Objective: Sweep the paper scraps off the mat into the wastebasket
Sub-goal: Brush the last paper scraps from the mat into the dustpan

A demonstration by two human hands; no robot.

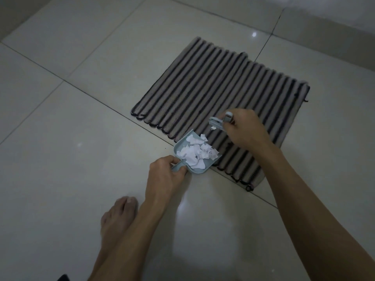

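A striped grey and black mat (213, 82) lies on the tiled floor. At its near edge sits a small pale blue dustpan (183, 145) heaped with white paper scraps (195, 154). My left hand (168, 175) grips the dustpan's short handle. My right hand (245, 128) holds a small pale blue brush (216, 121) over the mat, just beyond the pan's mouth. One loose scrap (213, 128) lies on the mat under the brush. No wastebasket is in view.
Pale glossy floor tiles (81, 118) surround the mat on all sides. A bare foot (118, 222) rests on the floor near the left forearm. A wall base (334, 23) runs along the far right.
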